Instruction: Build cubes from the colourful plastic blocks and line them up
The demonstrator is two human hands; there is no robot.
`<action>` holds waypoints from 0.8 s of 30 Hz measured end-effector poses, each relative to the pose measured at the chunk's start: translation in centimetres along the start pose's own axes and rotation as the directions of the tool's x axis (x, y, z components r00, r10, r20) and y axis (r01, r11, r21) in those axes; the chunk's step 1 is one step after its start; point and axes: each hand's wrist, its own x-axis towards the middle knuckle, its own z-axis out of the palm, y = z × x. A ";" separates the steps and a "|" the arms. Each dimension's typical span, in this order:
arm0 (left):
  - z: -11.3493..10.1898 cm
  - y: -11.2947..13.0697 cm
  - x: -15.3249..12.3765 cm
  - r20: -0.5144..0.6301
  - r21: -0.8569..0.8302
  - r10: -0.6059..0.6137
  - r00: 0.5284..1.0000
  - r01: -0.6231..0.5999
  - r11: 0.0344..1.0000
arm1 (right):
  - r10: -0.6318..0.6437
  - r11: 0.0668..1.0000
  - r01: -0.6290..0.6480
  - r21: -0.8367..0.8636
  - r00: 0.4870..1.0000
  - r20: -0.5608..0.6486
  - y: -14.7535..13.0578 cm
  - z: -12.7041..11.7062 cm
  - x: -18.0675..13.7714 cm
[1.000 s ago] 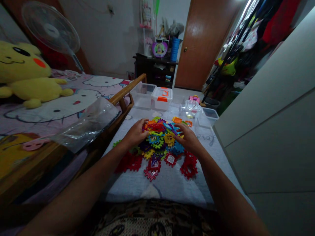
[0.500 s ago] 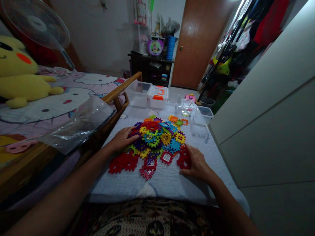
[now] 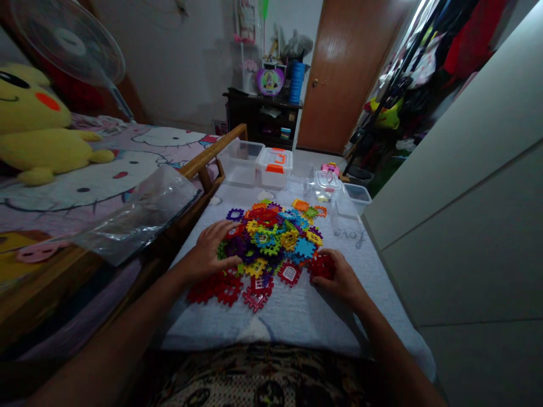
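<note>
A heap of colourful interlocking plastic tiles (image 3: 271,240) with toothed edges lies on the cloth-covered table. My left hand (image 3: 207,251) is at the heap's left side, its thumb and fingers spread apart around the outer tiles. Below it lie loose red tiles (image 3: 212,287), partly covered by the hand and forearm. At the heap's right edge, my right hand (image 3: 341,277) has thumb and fingers closed around some red tiles (image 3: 321,267); how many is hidden. Between the hands, near the front, lie a red tile with a white window (image 3: 289,273) and a red frame tile (image 3: 256,299).
Clear plastic boxes stand at the table's far end: an open one (image 3: 241,161), one with an orange-clipped lid (image 3: 275,168), and smaller ones (image 3: 356,195) on the right. A wooden bed rail (image 3: 207,155) borders the left, a white cabinet (image 3: 466,209) the right. A clear plastic bag (image 3: 144,209) lies across the rail.
My left hand has shifted slightly down and its fingers have spread. A purple frame tile now shows beyond it. The red tiles at my right hand are drawn together and slightly raised.
</note>
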 end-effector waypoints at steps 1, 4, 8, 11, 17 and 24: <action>-0.2 -0.2 -1.2 0.043 0.035 0.009 0.999 -0.011 0.999 | 0.001 1.000 -0.001 0.024 1.000 -0.004 -0.1 -0.1 0.2; -0.3 -0.7 -4.9 0.151 0.107 0.004 0.989 -0.021 0.994 | -0.004 0.995 0.003 0.100 1.000 0.006 -0.5 -0.5 0.8; 0.8 -1.1 -7.8 0.187 0.154 0.004 0.982 -0.034 0.987 | -0.035 0.986 0.031 0.164 0.999 0.023 -2.0 -0.5 2.4; 1.7 -0.8 -7.9 0.110 0.163 0.017 0.994 -0.035 0.986 | -0.092 0.986 0.090 0.141 0.996 0.005 -3.7 -0.1 4.2; 2.0 0.7 -6.6 -0.057 0.145 0.036 0.998 -0.028 0.989 | -0.252 0.967 0.247 -0.063 0.964 -0.082 -7.5 1.9 8.1; 2.1 1.4 -6.5 -0.112 0.169 0.095 0.989 -0.075 0.983 | -0.312 0.946 0.298 -0.126 0.943 -0.118 -9.9 5.6 11.6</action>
